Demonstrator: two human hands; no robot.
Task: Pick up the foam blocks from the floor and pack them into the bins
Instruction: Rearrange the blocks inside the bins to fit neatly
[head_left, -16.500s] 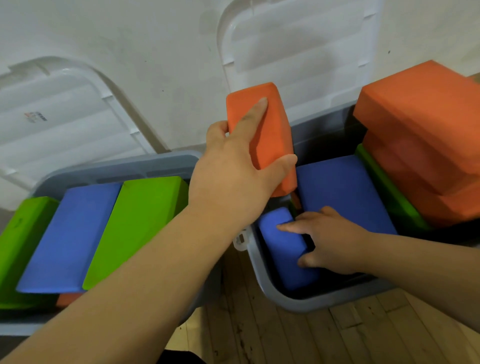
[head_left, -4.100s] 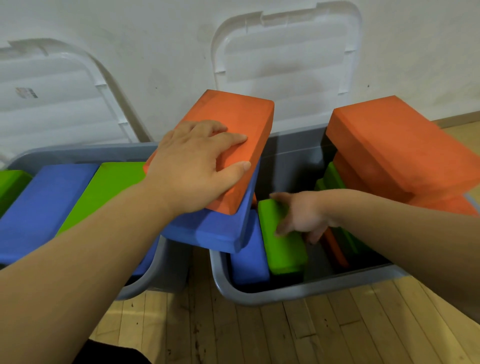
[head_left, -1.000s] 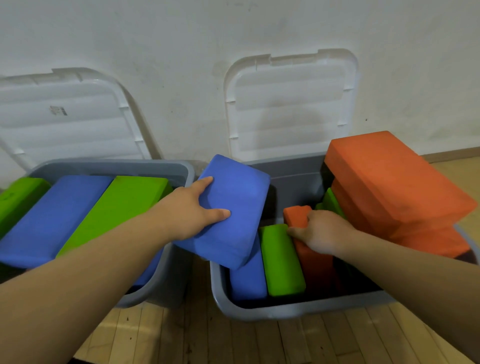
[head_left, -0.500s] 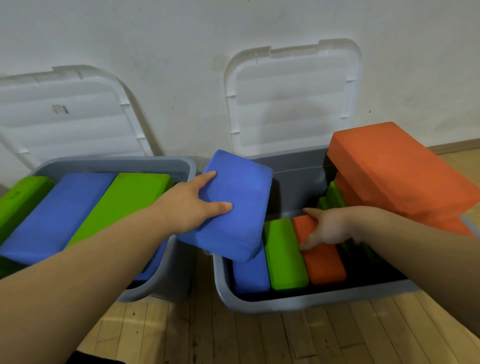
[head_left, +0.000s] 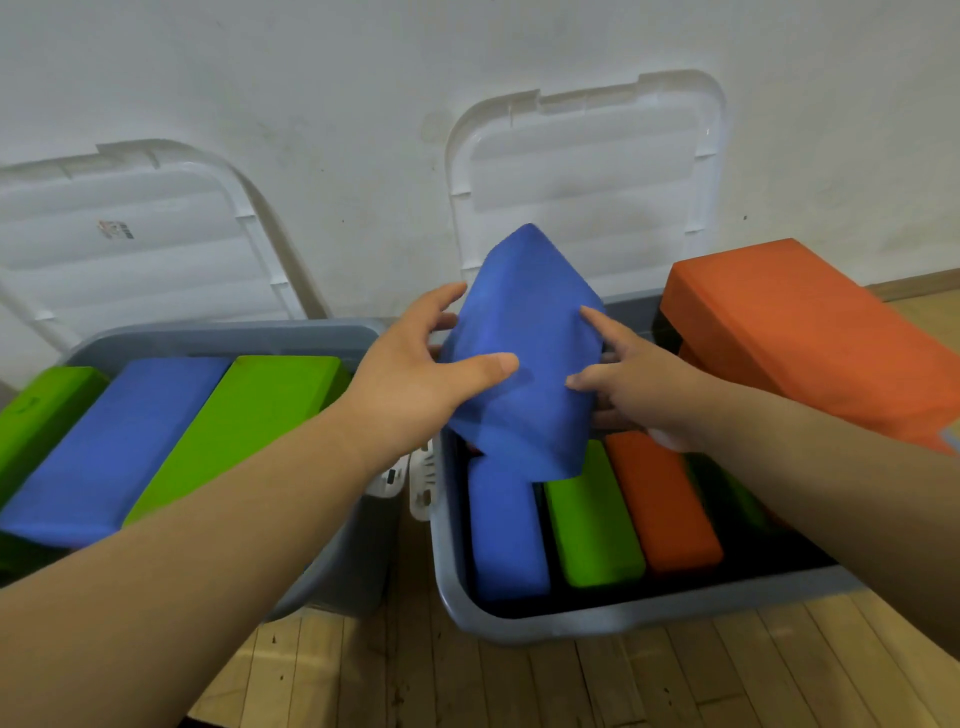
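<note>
A blue foam block (head_left: 524, 353) is held tilted above the right grey bin (head_left: 582, 626). My left hand (head_left: 415, 374) grips its left side, thumb across the front face. My right hand (head_left: 639, 384) grips its right side. Inside that bin, on edge, stand another blue block (head_left: 506, 535), a green block (head_left: 589, 525) and an orange block (head_left: 662, 504). Large orange blocks (head_left: 810, 332) are stacked on the bin's right part. The left grey bin (head_left: 228, 338) holds a green block (head_left: 36, 415), a blue block (head_left: 109, 441) and another green block (head_left: 244, 421).
Two white lids, the left lid (head_left: 130, 239) and the right lid (head_left: 587, 171), lean against the white wall behind the bins. Wooden floor (head_left: 415, 680) runs in front of the bins. The two bins stand close side by side.
The blue block was raised and turned upright over the right bin. My right hand left the orange block in the bin and took the blue block's right side.
</note>
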